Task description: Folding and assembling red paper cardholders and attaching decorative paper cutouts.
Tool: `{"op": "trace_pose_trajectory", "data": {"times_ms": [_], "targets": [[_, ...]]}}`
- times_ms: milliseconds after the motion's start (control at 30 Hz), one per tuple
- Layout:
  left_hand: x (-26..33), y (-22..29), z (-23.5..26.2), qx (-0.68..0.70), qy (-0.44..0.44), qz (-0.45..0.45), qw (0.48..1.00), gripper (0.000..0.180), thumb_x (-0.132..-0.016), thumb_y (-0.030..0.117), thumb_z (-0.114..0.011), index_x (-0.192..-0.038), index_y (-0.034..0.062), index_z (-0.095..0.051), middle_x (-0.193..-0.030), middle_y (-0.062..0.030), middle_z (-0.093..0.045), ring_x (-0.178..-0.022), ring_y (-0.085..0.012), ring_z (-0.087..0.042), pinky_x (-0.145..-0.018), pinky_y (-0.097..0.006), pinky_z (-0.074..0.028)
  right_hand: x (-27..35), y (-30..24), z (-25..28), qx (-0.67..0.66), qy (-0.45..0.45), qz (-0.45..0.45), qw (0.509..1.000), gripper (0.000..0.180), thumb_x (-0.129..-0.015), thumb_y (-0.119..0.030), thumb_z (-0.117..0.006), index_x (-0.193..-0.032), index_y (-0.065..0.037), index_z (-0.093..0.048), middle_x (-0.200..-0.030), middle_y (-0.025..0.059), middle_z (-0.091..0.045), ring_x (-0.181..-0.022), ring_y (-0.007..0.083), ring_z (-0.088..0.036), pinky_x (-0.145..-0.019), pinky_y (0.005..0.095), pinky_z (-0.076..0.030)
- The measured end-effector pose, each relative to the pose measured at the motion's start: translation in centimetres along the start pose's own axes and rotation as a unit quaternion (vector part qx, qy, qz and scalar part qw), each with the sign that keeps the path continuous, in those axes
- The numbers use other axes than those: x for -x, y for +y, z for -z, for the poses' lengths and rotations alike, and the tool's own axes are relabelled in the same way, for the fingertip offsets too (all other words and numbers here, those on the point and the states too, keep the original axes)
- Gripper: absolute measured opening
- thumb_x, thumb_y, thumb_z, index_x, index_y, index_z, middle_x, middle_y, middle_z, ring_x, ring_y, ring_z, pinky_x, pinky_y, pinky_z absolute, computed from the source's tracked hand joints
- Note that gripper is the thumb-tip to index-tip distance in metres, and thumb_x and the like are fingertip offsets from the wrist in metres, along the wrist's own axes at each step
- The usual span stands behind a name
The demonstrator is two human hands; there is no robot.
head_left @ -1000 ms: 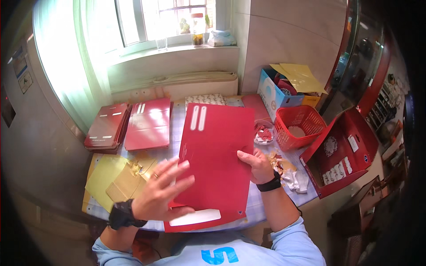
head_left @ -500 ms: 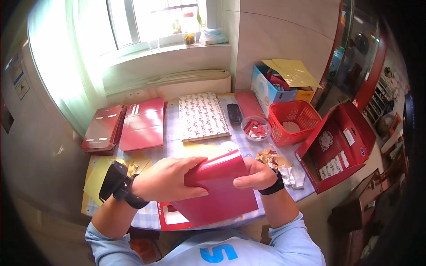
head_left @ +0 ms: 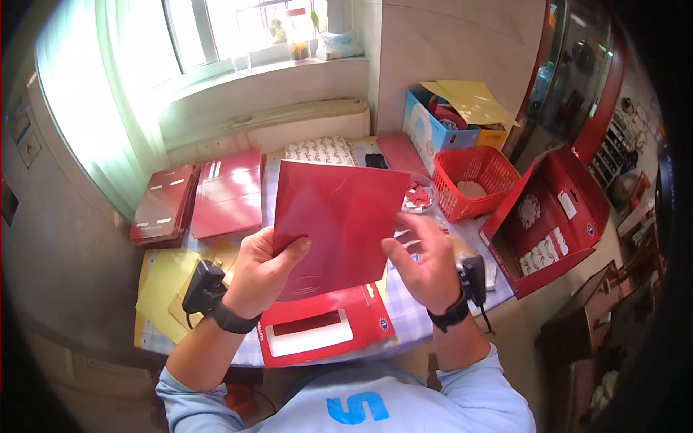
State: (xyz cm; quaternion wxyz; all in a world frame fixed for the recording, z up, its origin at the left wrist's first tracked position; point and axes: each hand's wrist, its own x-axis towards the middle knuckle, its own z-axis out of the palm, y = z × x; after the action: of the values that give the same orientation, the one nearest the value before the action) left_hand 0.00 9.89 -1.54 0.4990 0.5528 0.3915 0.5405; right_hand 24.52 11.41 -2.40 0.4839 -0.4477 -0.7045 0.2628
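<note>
A flat dark-red cardboard sheet is held up, tilted, over the near part of the table. My left hand is closed on its left edge, thumb lying across the face. Beside the right edge is my right hand, its fingers apart and the tips at or just off the cardboard; whether they touch I cannot tell. Under the sheet, at the table's front, lies a flat red package blank with a window cutout, partly covered by the sheet.
Two stacks of red cardboard, a left stack and a right stack, lie at the left. Yellow sheets are nearer. Rightward stand a red basket, a tub of scraps, a blue box and an open red box.
The red cardboard has been raised and turned to show its broad face, uncovering more of the package blank. My right hand has loosened from it and spread its fingers.
</note>
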Motion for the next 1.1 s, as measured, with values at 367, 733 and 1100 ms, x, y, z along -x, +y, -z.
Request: {"op": "trace_pose_trajectory", "data": {"times_ms": [367,733,1100], "targets": [[-0.4,-1.9,-1.1,0.140,-0.109,0.045,0.983,0.029,-0.089,0.003,-0.061,-0.118,0.0001,-0.055,-0.106,-0.0049,-0.064,-0.099,-0.0096,-0.058,-0.086,-0.026,-0.048,-1.7,0.9,-4.3,-0.454,-0.263,-0.108,0.844,0.038,-0.094,-0.020,-0.061,-0.124,0.002,-0.054,-0.114,0.0058,-0.063,-0.101,0.0106,-0.058,-0.088,0.0273,-0.047],[-0.7,-3.1,-2.2,-0.174,0.104,-0.077,0.976,0.034,-0.096,0.023,-0.056,-0.121,0.0006,-0.055,-0.075,-0.0018,-0.059,-0.067,-0.0127,-0.055,-0.063,-0.029,-0.047,-2.1,1.4,-4.6,-0.452,-0.208,-0.126,0.858,0.033,-0.097,-0.022,-0.054,-0.119,0.003,-0.058,-0.108,0.0071,-0.066,-0.098,0.0114,-0.060,-0.086,0.0276,-0.049],[0.7,-2.9,-5.1,-0.185,0.041,-0.031,0.981,0.024,-0.097,0.020,-0.054,-0.083,-0.0003,-0.054,-0.065,-0.0071,-0.052,-0.058,-0.0133,-0.049,-0.054,-0.030,-0.040,-5.5,2.6,-4.9,-0.207,0.035,-0.039,0.977,0.040,-0.097,-0.039,-0.053,-0.084,-0.001,-0.059,-0.066,-0.0035,-0.057,-0.061,0.0032,-0.047,-0.055,0.0212,-0.040]]}}
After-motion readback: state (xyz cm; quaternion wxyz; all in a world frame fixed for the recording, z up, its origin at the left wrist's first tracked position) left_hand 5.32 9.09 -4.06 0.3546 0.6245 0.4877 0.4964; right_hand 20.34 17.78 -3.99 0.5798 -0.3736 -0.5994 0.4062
